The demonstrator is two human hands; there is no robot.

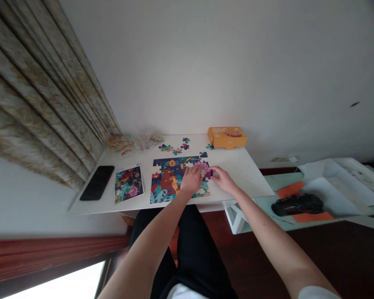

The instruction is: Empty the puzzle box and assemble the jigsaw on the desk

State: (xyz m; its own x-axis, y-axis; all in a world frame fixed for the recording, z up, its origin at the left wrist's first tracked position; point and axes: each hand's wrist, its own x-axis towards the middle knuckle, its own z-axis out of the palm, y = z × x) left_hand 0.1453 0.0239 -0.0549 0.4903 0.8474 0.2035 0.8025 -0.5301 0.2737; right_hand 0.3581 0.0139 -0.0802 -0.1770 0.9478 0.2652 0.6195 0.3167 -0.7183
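A colourful jigsaw puzzle (pixel 166 178), mostly joined, lies flat on the white table (pixel 237 178), with gaps along its upper and right parts. My left hand (pixel 191 181) rests on its right half, fingers stretched out and covering some of the picture. At the right edge, my right hand (pixel 223 179) has thumb and forefinger closed on a purple puzzle piece (pixel 208 174) beside the pink flower section. Just above the puzzle sits a dark loose piece (pixel 203 154). More loose pieces (pixel 176 151) are scattered towards the wall.
A picture card (pixel 129 182) and a black phone (pixel 97 183) lie left of the puzzle. Clear bags of pieces (pixel 120 143) sit at the back left, an orange-yellow box (pixel 227 138) at the back right. A lower glass table (pixel 264 216) holds a black object (pixel 297 204) and white boxes.
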